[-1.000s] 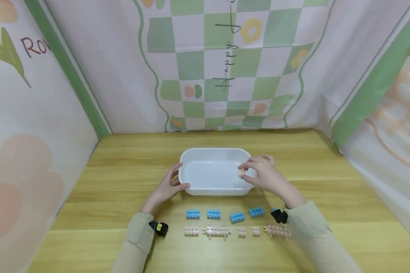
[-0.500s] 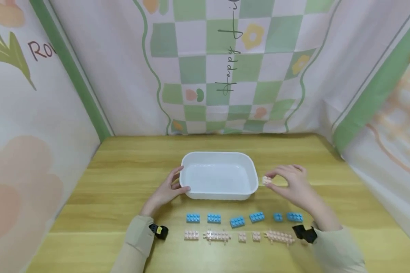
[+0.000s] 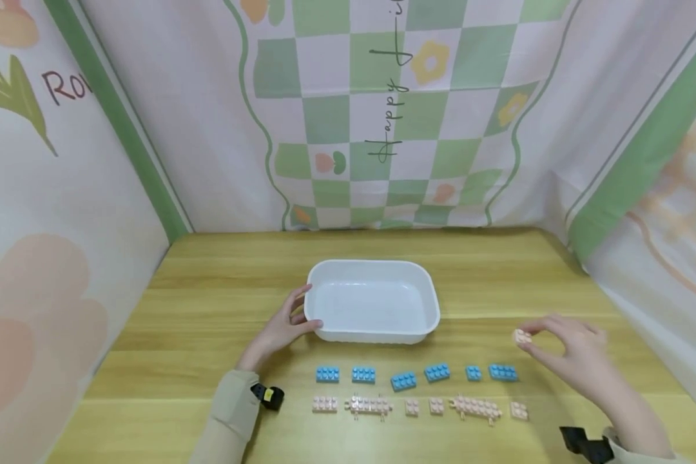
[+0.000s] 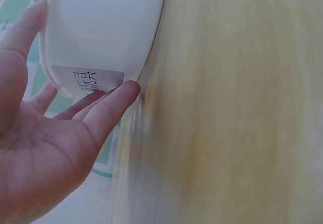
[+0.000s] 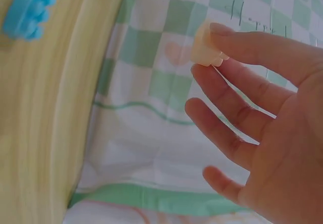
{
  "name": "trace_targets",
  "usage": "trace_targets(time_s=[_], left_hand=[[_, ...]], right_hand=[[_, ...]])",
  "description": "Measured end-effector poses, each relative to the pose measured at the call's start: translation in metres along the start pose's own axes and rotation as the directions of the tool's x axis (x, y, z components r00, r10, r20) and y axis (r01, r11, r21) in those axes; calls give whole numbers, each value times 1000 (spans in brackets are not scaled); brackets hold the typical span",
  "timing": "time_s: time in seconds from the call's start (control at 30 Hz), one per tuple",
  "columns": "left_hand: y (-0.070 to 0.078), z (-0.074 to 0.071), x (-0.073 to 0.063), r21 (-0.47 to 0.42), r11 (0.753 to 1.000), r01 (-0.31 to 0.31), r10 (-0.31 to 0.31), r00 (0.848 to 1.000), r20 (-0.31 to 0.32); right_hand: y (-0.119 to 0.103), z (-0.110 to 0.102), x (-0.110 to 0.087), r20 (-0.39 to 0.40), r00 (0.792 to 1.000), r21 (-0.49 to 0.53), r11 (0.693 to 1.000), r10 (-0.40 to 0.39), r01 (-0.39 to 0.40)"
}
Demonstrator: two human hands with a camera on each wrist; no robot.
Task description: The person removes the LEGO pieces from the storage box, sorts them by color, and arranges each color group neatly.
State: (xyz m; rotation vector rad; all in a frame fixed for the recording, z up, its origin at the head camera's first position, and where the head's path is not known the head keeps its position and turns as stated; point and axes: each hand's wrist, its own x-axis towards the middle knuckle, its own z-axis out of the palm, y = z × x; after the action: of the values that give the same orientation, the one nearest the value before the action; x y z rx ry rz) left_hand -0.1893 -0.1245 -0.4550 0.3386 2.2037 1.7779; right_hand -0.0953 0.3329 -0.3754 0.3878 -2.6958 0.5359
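My left hand point(image 3: 280, 330) holds the left end of a white plastic tub point(image 3: 371, 336), thumb and fingers spread about its side. In the left wrist view, fingertips lie against the tub's wall beside a printed label point(image 4: 88, 77). My right hand point(image 3: 582, 361) is raised over the right of the table, away from the tub. Between its thumb and fingertips it pinches a small pale pink toy brick point(image 3: 522, 336) with studs. The right wrist view shows this pink brick point(image 5: 203, 46) close up, the other fingers spread loosely.
In front of the tub lies a row of blue toy bricks point(image 3: 363, 374). A nearer row has pale pink bricks point(image 3: 325, 404) and two longer pink pieces with side pegs point(image 3: 368, 405). Printed cloth point(image 3: 406, 116) hangs behind and beside the wooden table point(image 3: 209, 270).
My right hand has moved from over the tub's right end out to the right and nearer, with the pink brick in its fingers. The left hand stays on the tub.
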Motion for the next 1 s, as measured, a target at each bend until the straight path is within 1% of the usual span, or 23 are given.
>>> trace_targets(time_s=[0.13, 0.27, 0.37, 0.5, 0.57, 0.7, 0.77, 0.87, 1.0], left_hand=[[0, -1, -1, 11, 1000, 2, -2, 1000, -2], [0, -2, 0, 11, 1000, 1, -1, 1000, 2], [1, -4, 0, 7, 1000, -2, 2, 1000, 3], [2, -4, -1, 12, 1000, -9, 9, 1000, 8], [2, -4, -1, 15, 1000, -10, 10, 1000, 11], [2, -3, 0, 11, 1000, -4, 4, 1000, 14], [2, -2, 0, 2, 1000, -4, 4, 1000, 14], [1, -1, 2, -2, 1000, 2, -2, 1000, 13], [0, 0, 1, 4, 1000, 7, -7, 1000, 16]], right_hand=[[11, -5, -17, 24, 999, 2, 999, 40, -40], [18, -9, -32, 91, 989, 28, 993, 115, -118], [23, -9, -44, 110, 983, 22, 989, 146, -149], [30, -6, -61, 116, 978, 11, 985, 171, -173], [33, -4, -70, 160, 965, 5, 978, 206, -210], [38, 0, -83, 260, 923, -20, 957, 285, -290], [39, 2, -87, 287, 907, -26, 949, 308, -314], [40, 6, -93, 277, 907, -20, 946, 318, -325], [41, 11, -98, 254, 918, -10, 950, 305, -313]])
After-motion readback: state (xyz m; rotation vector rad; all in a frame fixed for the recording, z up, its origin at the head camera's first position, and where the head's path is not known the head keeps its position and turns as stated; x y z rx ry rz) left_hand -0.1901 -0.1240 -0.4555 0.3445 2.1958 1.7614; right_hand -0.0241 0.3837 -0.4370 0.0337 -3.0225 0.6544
